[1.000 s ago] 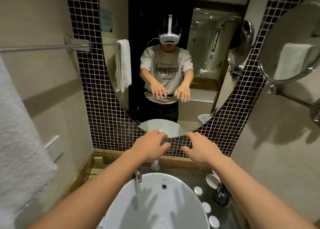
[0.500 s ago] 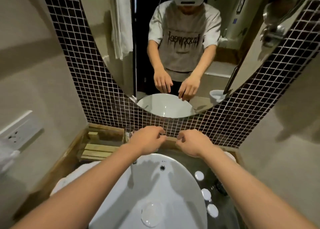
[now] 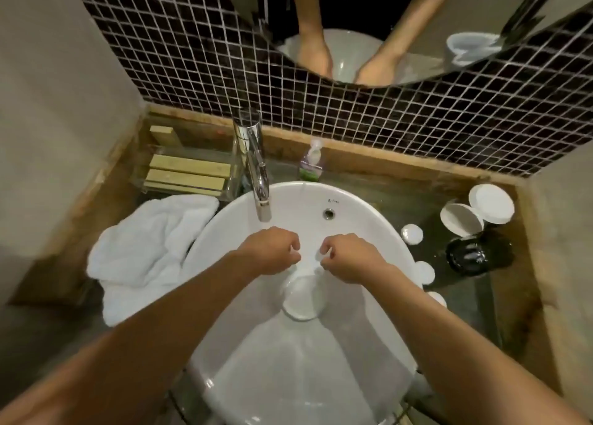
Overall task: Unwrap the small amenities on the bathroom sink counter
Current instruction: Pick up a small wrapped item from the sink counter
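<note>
Both hands had dropped from the tiled wall; left hand (image 3: 271,251) and right hand (image 3: 349,257) hovered over the sink (image 3: 369,219), fingers curled, empty.

Hotel-style bathroom — basin (image 3: 369,232), tap (image 3: 256,171), mosaic tiles (image 3: 417,126), towel (image 3: 150,248)

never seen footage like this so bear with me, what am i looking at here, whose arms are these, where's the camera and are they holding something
There is no machine here. The camera sits on a person's head, looking down, so the two bare arms are their own. The left hand and right hand hover curled over a white sink basin, below the faucet. Whether they pinch anything is too unclear to tell. On the counter lie a crumpled white towel and a clear tray of boxed amenities on the left, a small bottle at the back, and small white round lids and cups on the right. The mirror above reflects the hands.
</note>
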The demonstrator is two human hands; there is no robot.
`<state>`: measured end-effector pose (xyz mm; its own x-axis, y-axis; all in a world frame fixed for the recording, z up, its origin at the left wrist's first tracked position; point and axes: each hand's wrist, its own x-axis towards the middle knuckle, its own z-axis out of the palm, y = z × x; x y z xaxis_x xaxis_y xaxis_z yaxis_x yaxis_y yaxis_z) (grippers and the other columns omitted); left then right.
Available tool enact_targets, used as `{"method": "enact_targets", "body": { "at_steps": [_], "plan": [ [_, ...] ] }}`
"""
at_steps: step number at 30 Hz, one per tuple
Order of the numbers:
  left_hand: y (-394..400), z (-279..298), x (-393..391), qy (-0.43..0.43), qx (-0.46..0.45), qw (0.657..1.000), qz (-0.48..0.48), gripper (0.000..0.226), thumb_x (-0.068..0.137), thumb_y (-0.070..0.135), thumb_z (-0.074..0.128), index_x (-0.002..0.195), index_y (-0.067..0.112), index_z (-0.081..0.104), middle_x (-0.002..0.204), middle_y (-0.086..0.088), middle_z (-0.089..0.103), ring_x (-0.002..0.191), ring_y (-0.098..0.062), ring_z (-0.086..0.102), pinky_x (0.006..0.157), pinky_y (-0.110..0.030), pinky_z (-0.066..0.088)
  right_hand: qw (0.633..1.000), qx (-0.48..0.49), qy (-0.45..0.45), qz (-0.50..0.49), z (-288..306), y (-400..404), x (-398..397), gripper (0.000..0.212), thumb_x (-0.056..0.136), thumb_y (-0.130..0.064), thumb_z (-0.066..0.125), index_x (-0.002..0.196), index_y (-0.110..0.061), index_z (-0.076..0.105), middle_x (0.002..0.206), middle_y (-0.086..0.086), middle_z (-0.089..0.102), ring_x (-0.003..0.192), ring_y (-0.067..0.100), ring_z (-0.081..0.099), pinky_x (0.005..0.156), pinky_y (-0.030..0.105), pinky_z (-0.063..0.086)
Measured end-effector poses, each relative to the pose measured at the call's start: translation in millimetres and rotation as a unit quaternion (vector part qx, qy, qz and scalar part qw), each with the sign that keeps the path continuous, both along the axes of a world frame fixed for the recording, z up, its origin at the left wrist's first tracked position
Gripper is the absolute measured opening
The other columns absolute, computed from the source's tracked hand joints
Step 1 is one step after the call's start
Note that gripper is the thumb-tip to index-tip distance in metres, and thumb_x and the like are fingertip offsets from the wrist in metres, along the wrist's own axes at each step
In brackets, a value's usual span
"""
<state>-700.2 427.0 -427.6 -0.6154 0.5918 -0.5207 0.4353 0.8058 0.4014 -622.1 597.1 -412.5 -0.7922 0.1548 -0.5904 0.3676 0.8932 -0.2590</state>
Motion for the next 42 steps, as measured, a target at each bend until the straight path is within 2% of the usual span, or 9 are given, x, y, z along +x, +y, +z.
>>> {"method": "enact_targets", "body": {
  "at_steps": [4,11,19,23,27,30,35,39,42],
  "plan": [
    [-7,-49,9,-0.029,-0.051,0.998,-0.004,0.031,0.088,0.037,0.057,0.117,0.028,0.064,0.117,0.001,0.065,0.105,-0.021,0.059,0.090,-0.037,0.048,1.000,-0.005,-0.012,-0.017,-46,-5,7,0.029,0.095,-0.036,0.060,0.123,-0.030,0.067,0.120,0.000,0.070,0.103,0.023,0.065,0.089,0.037,0.052],
    [-2,-90,26,-0.025,-0.056,0.997,-0.042,0.019,0.093,0.031,0.054,0.103,0.018,0.064,0.103,-0.005,0.063,0.094,-0.025,0.059,0.075,-0.035,0.046,0.999,-0.017,-0.013,-0.031,-80,-5,11,0.025,0.096,-0.036,0.057,0.118,-0.031,0.070,0.117,-0.001,0.071,0.098,0.022,0.066,0.088,0.037,0.055],
    [7,-84,27,0.026,-0.042,0.997,-0.067,0.013,0.093,0.020,0.051,0.081,0.017,0.048,0.085,-0.006,0.052,0.077,-0.026,0.054,0.064,-0.034,0.040,0.999,-0.024,-0.016,-0.032,-86,-2,10,0.027,0.093,-0.037,0.059,0.118,-0.033,0.069,0.116,-0.002,0.070,0.098,0.022,0.065,0.080,0.033,0.050],
    [8,-60,18,0.039,-0.018,0.997,-0.057,0.016,0.090,0.017,0.050,0.075,0.016,0.047,0.078,-0.005,0.053,0.079,-0.028,0.059,0.063,-0.034,0.043,0.999,-0.032,-0.010,-0.040,-70,-2,7,0.023,0.091,-0.035,0.065,0.114,-0.033,0.070,0.113,-0.002,0.070,0.095,0.020,0.066,0.088,0.037,0.056],
    [4,-19,6,0.069,0.017,0.997,-0.036,0.012,0.092,0.022,0.053,0.085,0.014,0.059,0.082,-0.005,0.058,0.077,-0.024,0.057,0.065,-0.032,0.046,0.999,-0.016,0.033,-0.015,-30,-2,-7,0.019,0.091,-0.030,0.064,0.108,-0.034,0.074,0.105,-0.003,0.073,0.089,0.019,0.066,0.082,0.037,0.058],
    [3,23,-2,0.114,0.023,0.992,-0.046,0.009,0.093,0.025,0.051,0.086,0.020,0.055,0.082,-0.001,0.058,0.076,-0.021,0.056,0.063,-0.033,0.044,0.998,-0.003,0.063,0.019,12,-3,-17,0.017,0.086,-0.027,0.065,0.101,-0.032,0.071,0.100,-0.001,0.072,0.089,0.021,0.064,0.076,0.036,0.056],
    [-3,96,-11,0.215,0.011,0.974,-0.069,0.006,0.088,0.021,0.052,0.083,0.018,0.055,0.084,-0.006,0.064,0.079,-0.029,0.062,0.064,-0.036,0.049,0.988,0.037,0.123,0.091,84,-10,-31,0.013,0.078,-0.030,0.067,0.089,-0.027,0.061,0.091,0.001,0.069,0.086,0.026,0.064,0.072,0.040,0.055],
    [-21,140,-17,0.293,0.036,0.951,-0.091,0.012,0.089,0.022,0.054,0.081,0.022,0.045,0.087,-0.006,0.066,0.080,-0.029,0.062,0.064,-0.037,0.046,0.959,0.070,0.221,0.162,125,-25,-39,0.012,0.084,-0.035,0.055,0.086,-0.025,0.049,0.088,0.006,0.069,0.082,0.034,0.065,0.062,0.038,0.044],
    [-43,156,-20,0.342,0.055,0.934,-0.084,0.011,0.087,0.024,0.058,0.083,0.022,0.048,0.086,-0.002,0.066,0.078,-0.026,0.062,0.058,-0.033,0.039,0.941,0.073,0.265,0.199,143,-43,-45,0.015,0.089,-0.036,0.052,0.090,-0.025,0.041,0.083,0.005,0.066,0.078,0.035,0.066,0.060,0.037,0.039]
  ]
}}
